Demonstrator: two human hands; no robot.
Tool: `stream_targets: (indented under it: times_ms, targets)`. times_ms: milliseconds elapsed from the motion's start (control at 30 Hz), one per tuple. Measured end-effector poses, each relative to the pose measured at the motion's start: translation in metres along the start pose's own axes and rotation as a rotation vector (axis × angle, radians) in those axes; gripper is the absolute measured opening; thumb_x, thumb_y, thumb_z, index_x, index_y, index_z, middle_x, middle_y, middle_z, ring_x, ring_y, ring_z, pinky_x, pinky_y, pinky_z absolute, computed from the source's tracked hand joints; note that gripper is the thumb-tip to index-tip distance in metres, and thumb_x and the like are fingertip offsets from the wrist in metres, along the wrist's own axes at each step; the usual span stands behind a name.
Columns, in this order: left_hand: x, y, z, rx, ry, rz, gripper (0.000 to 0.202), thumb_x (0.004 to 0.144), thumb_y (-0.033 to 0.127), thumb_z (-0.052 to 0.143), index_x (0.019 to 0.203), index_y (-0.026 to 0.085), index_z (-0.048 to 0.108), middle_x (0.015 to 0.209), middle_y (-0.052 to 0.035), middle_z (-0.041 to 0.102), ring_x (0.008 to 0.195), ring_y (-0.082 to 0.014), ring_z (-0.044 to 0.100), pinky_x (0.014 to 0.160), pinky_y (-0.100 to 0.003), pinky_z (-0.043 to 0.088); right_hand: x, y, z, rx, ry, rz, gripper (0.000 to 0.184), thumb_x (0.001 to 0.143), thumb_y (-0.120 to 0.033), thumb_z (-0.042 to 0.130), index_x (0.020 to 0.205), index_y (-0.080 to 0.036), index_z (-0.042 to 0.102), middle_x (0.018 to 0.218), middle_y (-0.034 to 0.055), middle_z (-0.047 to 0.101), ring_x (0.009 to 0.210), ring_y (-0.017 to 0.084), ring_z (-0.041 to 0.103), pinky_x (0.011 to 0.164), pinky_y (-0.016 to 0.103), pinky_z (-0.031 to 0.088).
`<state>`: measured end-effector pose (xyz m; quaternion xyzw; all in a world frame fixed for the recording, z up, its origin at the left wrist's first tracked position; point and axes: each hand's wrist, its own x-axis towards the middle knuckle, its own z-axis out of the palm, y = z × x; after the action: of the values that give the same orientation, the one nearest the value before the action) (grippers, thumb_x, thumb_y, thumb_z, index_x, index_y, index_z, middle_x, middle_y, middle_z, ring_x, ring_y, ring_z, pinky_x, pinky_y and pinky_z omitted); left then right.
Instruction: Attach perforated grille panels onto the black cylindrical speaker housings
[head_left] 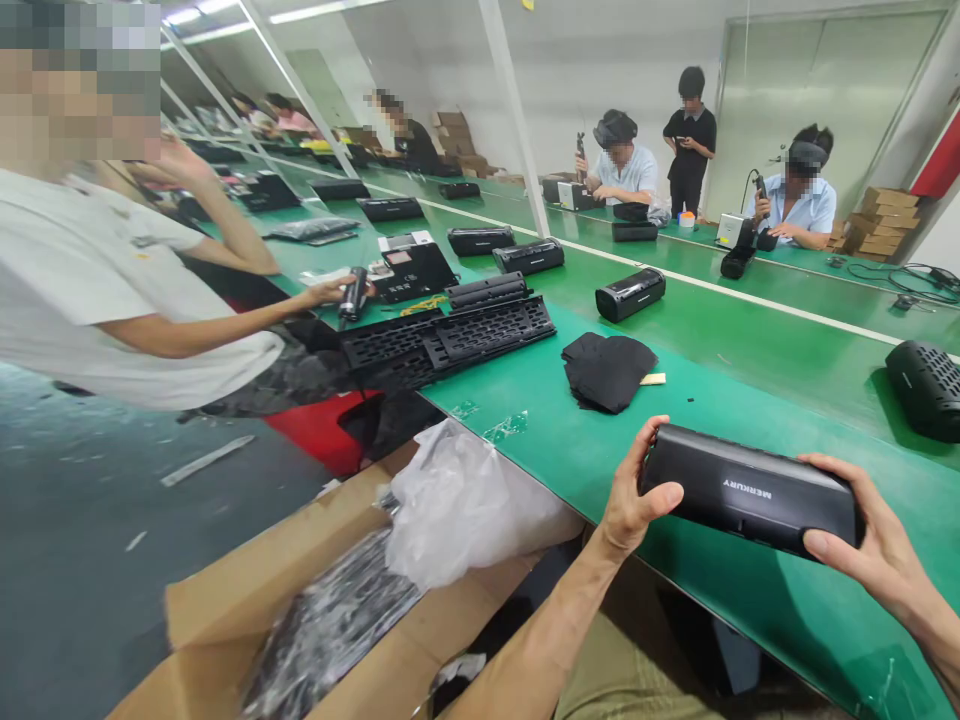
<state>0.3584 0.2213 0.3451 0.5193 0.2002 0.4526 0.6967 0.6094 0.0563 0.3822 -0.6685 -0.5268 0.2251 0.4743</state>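
Note:
My left hand (637, 490) and my right hand (862, 540) hold a black capsule-shaped speaker body (750, 490) by its two ends, above the green workbench (795, 620). It bears the word MERKURY in silver and its underside is hidden. A pile of black fabric pieces (609, 372) lies on the bench beyond my hands, with a small wooden strip (652, 379) next to it. Farther left lie black perforated speaker grilles (450, 342). A black grille-covered speaker (926, 390) rests at the right.
An open cardboard box (262, 590) holding plastic-wrapped items stands below the bench's near edge, with a white plastic bag (465, 510) on top. A co-worker (127, 270) at left handles a black cylinder. Several speaker bodies, people and stacked boxes lie beyond.

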Motion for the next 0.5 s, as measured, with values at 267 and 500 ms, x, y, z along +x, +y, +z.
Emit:
stream_targets:
  times_ms: [267,500]
  targets:
    - [0.006,-0.019,0.003,0.117,0.096,-0.225,0.066,0.085,0.065,0.072,0.135,0.023,0.063,0.130,-0.0072,0.071,0.130,-0.0331,0.059,0.115,-0.045,0.043,-0.005,-0.001,-0.005,0.151,-0.145,0.299,0.094,0.080,-0.078,0.070,0.155,-0.029,0.042,0.151,0.0148,0.054,0.129,0.038,0.059,0.102,0.045,0.053]
    - [0.021,-0.006,0.009,0.093,0.065,-0.377,0.063,0.083,0.075,0.070,0.113,0.020,0.072,0.110,-0.0078,0.076,0.121,-0.0335,0.064,0.110,-0.046,0.047,-0.001,-0.002,-0.002,0.304,-0.119,0.495,0.068,0.086,-0.070,0.069,0.138,-0.029,0.054,0.113,0.0054,0.070,0.091,0.027,0.069,0.076,0.037,0.059]
